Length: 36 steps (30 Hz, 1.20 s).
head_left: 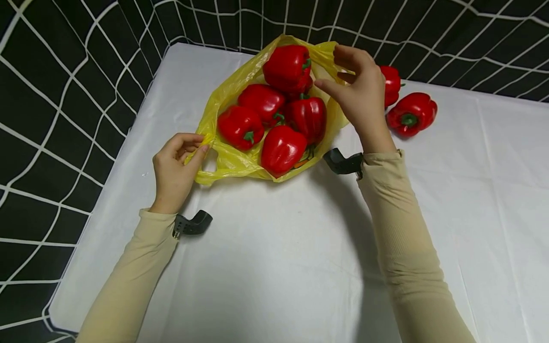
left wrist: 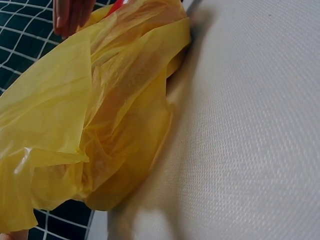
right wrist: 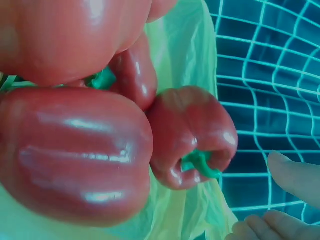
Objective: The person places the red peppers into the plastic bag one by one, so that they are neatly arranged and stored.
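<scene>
A yellow plastic bag (head_left: 231,162) lies spread with its mouth up, several red bell peppers (head_left: 262,102) inside. My left hand (head_left: 173,166) pinches the bag's left edge by a handle loop. In the left wrist view, the bag's crumpled side (left wrist: 125,95) fills much of the picture. My right hand (head_left: 362,85) is at the bag's far right rim, thumb and fingers spread apart with no pepper between them. Close to that hand in the right wrist view sits a bell pepper (right wrist: 192,137) with a green stem. Whether its fingertips touch the bag is unclear.
Two more bell peppers (head_left: 411,114) lie on the white-covered table (head_left: 266,257) beyond my right wrist. Black netting with white cords (head_left: 55,119) borders the table's left and far sides. Something thin and orange (head_left: 301,164) shows beneath the peppers in the bag.
</scene>
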{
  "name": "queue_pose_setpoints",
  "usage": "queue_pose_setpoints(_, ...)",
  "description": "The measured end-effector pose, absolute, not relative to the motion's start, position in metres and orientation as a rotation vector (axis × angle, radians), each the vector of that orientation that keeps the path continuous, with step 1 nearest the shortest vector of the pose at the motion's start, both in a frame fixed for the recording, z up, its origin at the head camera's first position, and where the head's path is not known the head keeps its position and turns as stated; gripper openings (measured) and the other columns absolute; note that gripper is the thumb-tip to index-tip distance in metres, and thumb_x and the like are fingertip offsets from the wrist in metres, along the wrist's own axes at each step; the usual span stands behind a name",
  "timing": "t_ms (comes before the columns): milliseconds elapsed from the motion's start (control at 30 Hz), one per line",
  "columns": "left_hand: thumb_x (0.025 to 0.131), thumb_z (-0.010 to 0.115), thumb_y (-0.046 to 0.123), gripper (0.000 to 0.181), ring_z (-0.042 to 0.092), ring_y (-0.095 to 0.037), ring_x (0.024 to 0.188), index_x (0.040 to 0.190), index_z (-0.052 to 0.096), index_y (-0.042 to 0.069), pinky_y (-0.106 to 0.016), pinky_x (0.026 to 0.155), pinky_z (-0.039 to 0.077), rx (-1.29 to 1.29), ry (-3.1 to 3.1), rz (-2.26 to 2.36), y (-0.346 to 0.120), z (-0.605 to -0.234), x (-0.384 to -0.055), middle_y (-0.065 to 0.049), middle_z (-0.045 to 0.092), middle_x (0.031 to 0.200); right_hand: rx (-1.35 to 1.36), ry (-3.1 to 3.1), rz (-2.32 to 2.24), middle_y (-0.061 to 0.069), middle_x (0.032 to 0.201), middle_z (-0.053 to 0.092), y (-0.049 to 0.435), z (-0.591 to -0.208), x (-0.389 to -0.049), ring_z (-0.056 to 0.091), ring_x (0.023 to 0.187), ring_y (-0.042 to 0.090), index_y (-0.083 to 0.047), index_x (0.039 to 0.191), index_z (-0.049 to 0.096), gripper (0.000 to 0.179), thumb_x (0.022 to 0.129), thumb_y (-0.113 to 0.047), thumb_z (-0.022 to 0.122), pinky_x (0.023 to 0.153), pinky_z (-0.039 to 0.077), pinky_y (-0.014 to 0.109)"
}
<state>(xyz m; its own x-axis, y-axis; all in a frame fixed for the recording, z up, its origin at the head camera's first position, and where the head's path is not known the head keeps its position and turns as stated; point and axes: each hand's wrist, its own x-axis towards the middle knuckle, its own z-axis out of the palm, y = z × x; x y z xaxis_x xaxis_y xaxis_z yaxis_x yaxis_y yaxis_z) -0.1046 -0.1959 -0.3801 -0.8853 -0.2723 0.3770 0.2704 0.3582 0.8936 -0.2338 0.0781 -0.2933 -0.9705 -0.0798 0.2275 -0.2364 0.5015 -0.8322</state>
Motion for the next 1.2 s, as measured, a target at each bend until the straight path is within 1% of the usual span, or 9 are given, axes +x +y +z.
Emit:
queue_pose_setpoints(400,0.081,0.068,-0.007,0.019,0.058,-0.006,0.083,0.099,0.064,-0.012,-0.020,0.079,0.051,0.016,-2.164,-1.565,-0.195,-0.380,-0.104,-0.020,0.065,0.093,0.206,-2.481,1.555,0.009,0.128,0.056,0.106,-0.298,-0.220,0.053,0.116,0.015,-0.003,0.130,0.054,0.055,0.079,-0.008,0.075,0.097,0.044,0.024)
queue_pose_setpoints(733,0.081,0.068,-0.007,0.019,0.057,-0.006,0.083,0.099,0.064,-0.012,-0.019,0.079,0.050,0.015,-2.170,-1.566,-0.194,-0.381,-0.104,-0.020,0.064,0.093,0.055,-2.441,1.591,0.010,0.128,0.056,0.141,-0.314,-0.209,0.055,0.115,0.017,-0.004,0.128,0.056,0.054,0.078,-0.006,0.076,0.095,0.046,0.025)
queue_pose_setpoints(800,0.081,0.068,-0.007,0.019,0.057,-0.006,0.083,0.099,0.064,-0.012,-0.019,0.079,0.050,0.018,-2.167,-1.571,-0.194,-0.381,-0.104,-0.020,0.064,0.093,0.029,-2.437,1.572,0.010,0.127,0.057,0.148,-0.317,-0.209,0.056,0.113,0.015,-0.004,0.127,0.057,0.054,0.077,-0.008,0.077,0.093,0.047,0.023)
queue_pose_setpoints(867,0.081,0.068,-0.008,0.019,0.057,-0.006,0.083,0.099,0.064,-0.012,-0.019,0.080,0.050,0.020,-2.164,-1.575,-0.194,-0.381,-0.104,-0.020,0.064,0.093,-0.015,-2.430,1.574,0.009,0.126,0.058,0.154,-0.319,-0.209,0.059,0.108,0.013,-0.006,0.127,0.058,0.054,0.077,-0.010,0.078,0.086,0.050,0.020)
queue_pose_setpoints(933,0.081,0.068,-0.008,0.019,0.057,-0.006,0.084,0.099,0.063,-0.012,-0.019,0.080,0.050,0.020,-2.162,-1.577,-0.194,-0.381,-0.103,-0.020,0.064,0.094,-0.065,-2.428,1.560,0.007,0.125,0.059,0.160,-0.319,-0.209,0.060,0.103,0.013,-0.007,0.127,0.059,0.053,0.077,-0.013,0.078,0.081,0.051,0.018)
queue_pose_setpoints(1033,0.081,0.068,-0.009,0.019,0.057,-0.007,0.084,0.100,0.063,-0.012,-0.019,0.080,0.050,0.017,-2.159,-1.571,-0.194,-0.382,-0.104,-0.020,0.064,0.094,-0.159,-2.403,1.589,0.006,0.126,0.058,0.169,-0.318,-0.209,0.058,0.104,0.014,-0.010,0.127,0.058,0.051,0.079,-0.014,0.076,0.084,0.050,0.019)
queue_pose_setpoints(1067,0.081,0.067,-0.009,0.019,0.057,-0.007,0.084,0.100,0.063,-0.012,-0.018,0.080,0.050,0.017,-2.158,-1.568,-0.194,-0.382,-0.104,-0.020,0.064,0.094,-0.185,-2.385,1.606,0.006,0.126,0.058,0.172,-0.318,-0.210,0.056,0.107,0.015,-0.010,0.127,0.058,0.050,0.080,-0.013,0.075,0.088,0.049,0.020)
queue_pose_setpoints(1133,0.081,0.068,-0.009,0.019,0.057,-0.007,0.083,0.100,0.063,-0.012,-0.018,0.080,0.050,0.018,-2.156,-1.560,-0.194,-0.383,-0.105,-0.020,0.063,0.093,-0.234,-2.317,1.675,0.007,0.124,0.058,0.180,-0.319,-0.211,0.055,0.109,0.016,-0.009,0.126,0.060,0.048,0.080,-0.010,0.075,0.093,0.046,0.022)
queue_pose_setpoints(1200,0.081,0.068,-0.008,0.019,0.057,-0.007,0.083,0.100,0.063,-0.012,-0.018,0.079,0.050,0.020,-2.153,-1.556,-0.194,-0.383,-0.105,-0.019,0.063,0.092,-0.284,-2.240,1.728,0.007,0.121,0.058,0.188,-0.322,-0.214,0.054,0.109,0.016,-0.007,0.123,0.061,0.045,0.080,-0.008,0.074,0.094,0.045,0.022)
